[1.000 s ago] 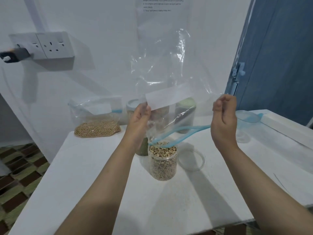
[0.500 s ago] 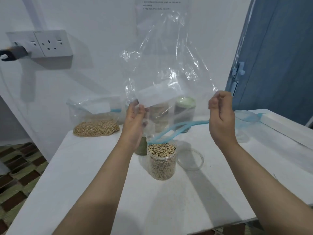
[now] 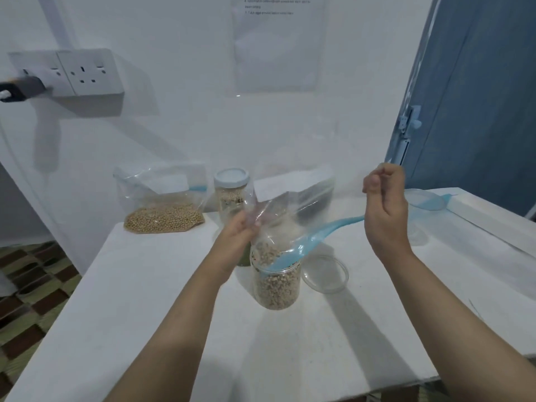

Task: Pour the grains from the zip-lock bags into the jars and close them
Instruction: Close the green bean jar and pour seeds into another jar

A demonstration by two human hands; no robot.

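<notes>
An open clear jar (image 3: 277,281) full of beige grains stands mid-table. An empty clear zip-lock bag (image 3: 290,204) with a blue zip strip hangs over it, the strip draped across the jar's mouth. My left hand (image 3: 240,233) pinches the bag's left side just above the jar. My right hand (image 3: 385,210) pinches the bag's right edge, raised to the right. The jar's clear lid (image 3: 324,274) lies on the table beside it. A second bag (image 3: 162,204) holding yellow grains leans on the wall at the back left. A white-lidded jar (image 3: 231,190) stands behind my left hand.
The white table (image 3: 145,314) ends at a front edge near me and a left edge above a checkered floor. A dark jar (image 3: 316,204) shows through the bag. Another empty bag (image 3: 426,200) lies at the right. A wall socket (image 3: 87,72) and blue door (image 3: 478,97) frame the scene.
The empty bag, held high and upright before, has dropped and folded down over the jar. My left hand lowered with it; my right hand stayed about level.
</notes>
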